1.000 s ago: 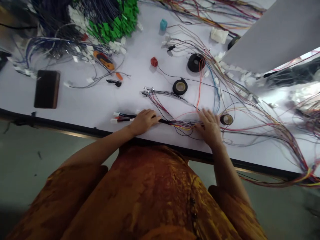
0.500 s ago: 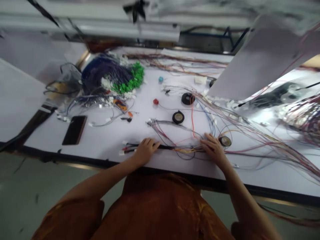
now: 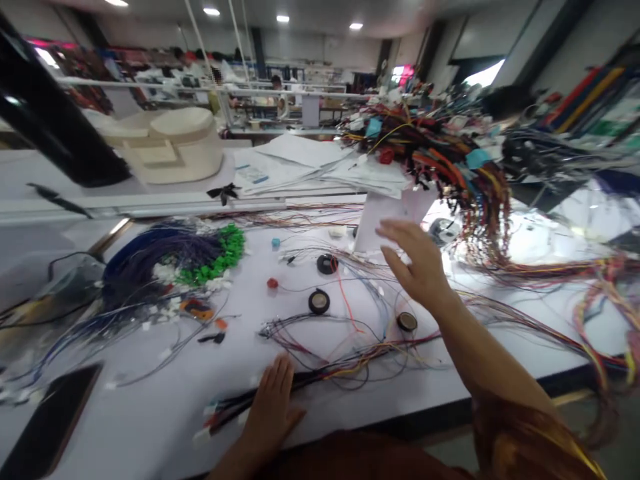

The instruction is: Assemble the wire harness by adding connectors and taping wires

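My left hand (image 3: 271, 408) lies flat and open on a black-taped wire bundle (image 3: 320, 375) near the table's front edge; white connectors (image 3: 206, 427) stick out to its left. My right hand (image 3: 417, 264) is lifted off the table, fingers spread and open, holding nothing, stretched toward the hanging mass of coloured wire harnesses (image 3: 450, 160). Loose coloured wires (image 3: 360, 333) spread between the two hands. A small tape roll (image 3: 407, 321) lies just under the right wrist.
Two black tape rolls (image 3: 319, 301) (image 3: 327, 264) sit mid-table. A pile of blue wires with green connectors (image 3: 210, 257) lies at the left, a dark phone (image 3: 50, 420) at the front left. Papers (image 3: 320, 163) and a cream box (image 3: 167, 143) sit behind.
The head has tilted up, showing the room beyond. My right hand has risen off the wires and moved forward into the air. My left hand stays on the bundle.
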Available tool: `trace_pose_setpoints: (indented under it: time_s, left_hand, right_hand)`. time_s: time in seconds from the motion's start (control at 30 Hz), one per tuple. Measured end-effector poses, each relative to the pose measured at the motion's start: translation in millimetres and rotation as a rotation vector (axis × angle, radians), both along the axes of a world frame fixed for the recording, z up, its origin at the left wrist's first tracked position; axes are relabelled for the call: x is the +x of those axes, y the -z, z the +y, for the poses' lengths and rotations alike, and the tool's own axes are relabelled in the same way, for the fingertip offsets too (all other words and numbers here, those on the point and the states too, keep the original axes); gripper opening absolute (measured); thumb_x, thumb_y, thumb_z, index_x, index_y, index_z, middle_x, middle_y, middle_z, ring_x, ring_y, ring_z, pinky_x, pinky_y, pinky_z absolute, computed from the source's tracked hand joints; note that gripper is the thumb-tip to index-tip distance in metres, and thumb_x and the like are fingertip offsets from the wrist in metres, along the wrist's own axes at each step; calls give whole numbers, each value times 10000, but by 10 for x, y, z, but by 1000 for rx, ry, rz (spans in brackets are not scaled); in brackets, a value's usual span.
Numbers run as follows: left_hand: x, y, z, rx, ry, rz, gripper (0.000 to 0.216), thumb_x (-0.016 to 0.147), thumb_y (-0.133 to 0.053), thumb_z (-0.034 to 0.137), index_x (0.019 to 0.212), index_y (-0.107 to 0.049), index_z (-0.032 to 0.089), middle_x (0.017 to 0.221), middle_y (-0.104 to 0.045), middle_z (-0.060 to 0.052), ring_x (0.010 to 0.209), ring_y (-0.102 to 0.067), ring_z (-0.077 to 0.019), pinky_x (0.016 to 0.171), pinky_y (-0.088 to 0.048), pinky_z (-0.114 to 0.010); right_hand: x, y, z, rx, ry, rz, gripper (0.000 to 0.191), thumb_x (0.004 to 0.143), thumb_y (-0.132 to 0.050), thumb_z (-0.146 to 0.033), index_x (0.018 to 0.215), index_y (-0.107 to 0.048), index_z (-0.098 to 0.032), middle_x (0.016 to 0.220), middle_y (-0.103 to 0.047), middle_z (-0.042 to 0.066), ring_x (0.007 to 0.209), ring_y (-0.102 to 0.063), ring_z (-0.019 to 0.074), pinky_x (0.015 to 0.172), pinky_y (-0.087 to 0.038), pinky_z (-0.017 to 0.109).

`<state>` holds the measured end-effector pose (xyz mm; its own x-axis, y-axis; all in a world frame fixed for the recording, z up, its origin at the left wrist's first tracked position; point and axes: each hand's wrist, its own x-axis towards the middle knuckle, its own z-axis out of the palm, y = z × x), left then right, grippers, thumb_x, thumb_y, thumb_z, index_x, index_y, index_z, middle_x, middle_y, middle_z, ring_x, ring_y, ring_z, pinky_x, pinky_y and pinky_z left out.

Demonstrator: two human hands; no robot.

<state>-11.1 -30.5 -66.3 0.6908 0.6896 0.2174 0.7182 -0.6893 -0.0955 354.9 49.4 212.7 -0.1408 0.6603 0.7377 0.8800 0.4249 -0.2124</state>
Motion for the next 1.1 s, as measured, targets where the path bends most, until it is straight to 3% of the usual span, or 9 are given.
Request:
trace_pose_setpoints:
  time_s: [0.07,0.13,0.23,0.33,0.77,0.87,0.93,1.0,1.1]
  left_hand:
    - [-9,70,12,60,17,-37,772,824,-606,451,1481,-481,65,1528,-469,-233,1376,-529,-376,1073,-503,-492]
    - [5,119,18,109,19,-92,885,828,-590,402,1582,-281,55,1520,-480,-243,1371,-534,-379,1072,-496,-507]
    - [33,163,21,144,13,-160,988,861,-542,366,1626,12,74,1462,-549,-248,1328,-571,-389,1052,-491,-544]
    - [30,192,44,140,30,-192,945,900,-483,348,1626,79,126,1373,-628,-235,1249,-631,-384,1013,-498,-557]
    - [62,76,15,167,56,-243,785,1022,-288,521,1614,-118,35,1419,-566,-274,1285,-562,-378,1133,-308,-487]
    - [43,119,1,134,49,-263,764,1017,-318,524,1601,-206,45,1455,-542,-263,1324,-537,-364,1164,-280,-481]
    - [23,162,11,123,40,-272,750,1010,-339,525,1591,-250,60,1452,-554,-244,1335,-533,-350,1179,-270,-471]
    - [6,205,32,134,48,-267,758,1000,-362,530,1590,-251,67,1439,-569,-234,1325,-540,-345,1185,-262,-461]
    - [6,269,56,156,68,-257,778,1001,-354,528,1602,-194,60,1427,-570,-250,1297,-556,-362,1171,-272,-479]
  right_hand:
    - [64,-289,304,136,158,-72,436,1000,-471,-399,1375,-588,-208,1475,-553,121,1418,-465,266,1196,-366,526]
    - [155,-428,618,88,312,-104,536,969,-539,-473,1441,-526,-219,1555,-466,126,1486,-357,317,1207,-289,595]
    - [254,-441,946,-77,340,-187,503,978,-543,-502,1404,-553,-236,1459,-570,105,1392,-460,296,1200,-285,563]
    - [251,-389,1034,-147,368,-238,482,1000,-525,-484,1407,-556,-226,1479,-554,98,1380,-461,260,1216,-254,479]
    - [161,-392,960,-188,309,-189,539,990,-575,-453,1435,-521,-154,1510,-517,134,1405,-427,279,1222,-207,491]
    - [359,-538,885,-60,200,-96,480,1011,-553,-382,1411,-524,-118,1473,-553,130,1372,-465,194,1195,-297,375]
    - [686,-727,860,129,324,47,354,1068,-393,-324,1332,-568,-165,1377,-617,97,1272,-531,127,1111,-393,301]
    - [1115,-939,860,248,668,193,385,1077,-267,-246,1241,-608,-173,1270,-656,102,1161,-578,135,1036,-443,323]
    - [1681,-1167,847,89,811,208,344,1013,-375,-162,1074,-683,-19,1066,-709,188,979,-631,177,934,-464,367]
